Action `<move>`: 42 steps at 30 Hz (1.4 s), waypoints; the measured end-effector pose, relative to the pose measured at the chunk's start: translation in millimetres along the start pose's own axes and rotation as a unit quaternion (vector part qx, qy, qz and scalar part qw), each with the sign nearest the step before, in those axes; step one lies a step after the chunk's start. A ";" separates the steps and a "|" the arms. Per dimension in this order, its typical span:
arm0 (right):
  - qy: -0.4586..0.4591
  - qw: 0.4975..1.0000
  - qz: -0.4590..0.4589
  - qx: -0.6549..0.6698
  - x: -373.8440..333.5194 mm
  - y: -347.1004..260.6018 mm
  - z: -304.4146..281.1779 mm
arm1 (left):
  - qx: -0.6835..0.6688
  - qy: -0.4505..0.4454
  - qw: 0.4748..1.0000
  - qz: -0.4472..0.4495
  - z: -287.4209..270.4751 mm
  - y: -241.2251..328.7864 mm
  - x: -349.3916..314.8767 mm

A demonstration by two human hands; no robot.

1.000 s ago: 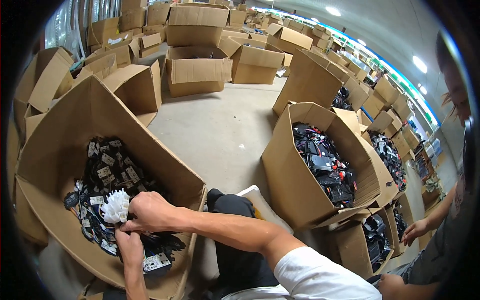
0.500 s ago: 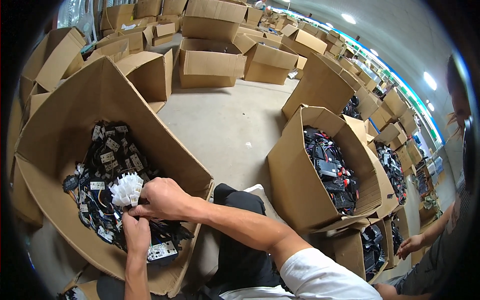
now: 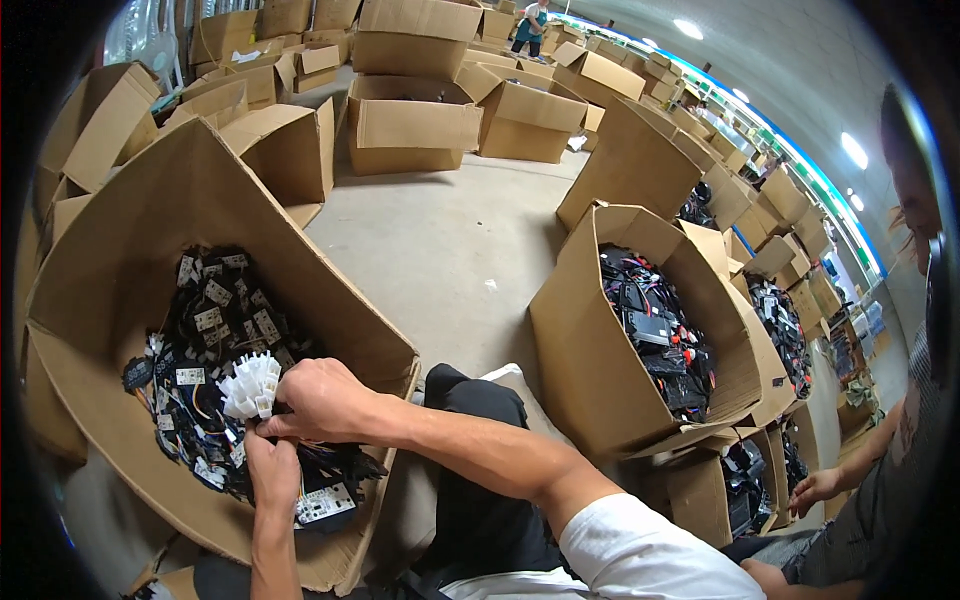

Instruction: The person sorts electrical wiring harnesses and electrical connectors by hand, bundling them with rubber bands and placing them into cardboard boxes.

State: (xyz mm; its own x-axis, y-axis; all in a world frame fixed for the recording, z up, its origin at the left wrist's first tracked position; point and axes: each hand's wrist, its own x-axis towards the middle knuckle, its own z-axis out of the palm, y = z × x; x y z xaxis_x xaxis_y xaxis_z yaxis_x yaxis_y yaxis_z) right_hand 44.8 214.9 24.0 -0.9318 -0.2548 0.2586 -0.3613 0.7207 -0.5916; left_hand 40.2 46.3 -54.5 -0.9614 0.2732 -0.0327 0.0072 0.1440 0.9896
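The white connector bundle (image 3: 248, 388) fans toward eleven o'clock over the carton (image 3: 150, 220). It lies near twelve o'clock from the left hand (image 3: 272, 465), whose finger grip I cannot tell, and nine o'clock from the nearer right hand (image 3: 325, 400), clenched at its base.

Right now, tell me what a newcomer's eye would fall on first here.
Probably the bunch of white connectors, bright at the person's right hand, with the left hand just below, over dark parts in the large left carton. Next, likely, the open right carton, holding black parts with red touches.
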 end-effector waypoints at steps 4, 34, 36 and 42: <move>-0.004 1.000 0.002 0.001 4.1 -4.0 1.6 | -0.013 0.018 1.000 0.003 -4.1 -2.1 2.3; -0.029 0.983 0.004 0.183 22.3 -11.7 -19.6 | -0.217 -0.011 0.975 0.036 -22.2 38.7 -1.8; 0.023 0.979 0.029 0.199 23.3 -14.2 -24.5 | -0.247 0.011 0.968 0.035 -22.4 49.0 -4.2; 0.086 0.976 0.038 0.198 22.3 1.6 -37.9 | -0.334 -0.100 0.936 0.051 -35.8 67.2 -7.0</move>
State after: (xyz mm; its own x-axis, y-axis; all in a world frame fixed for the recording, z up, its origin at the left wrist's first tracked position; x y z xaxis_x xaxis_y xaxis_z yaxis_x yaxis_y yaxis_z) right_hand 24.7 234.8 57.7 -0.9488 -0.0749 0.3068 -0.3092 0.4184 -0.8540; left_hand 37.5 20.0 17.2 -0.8937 0.4358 0.1066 -0.1425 -0.5011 0.8536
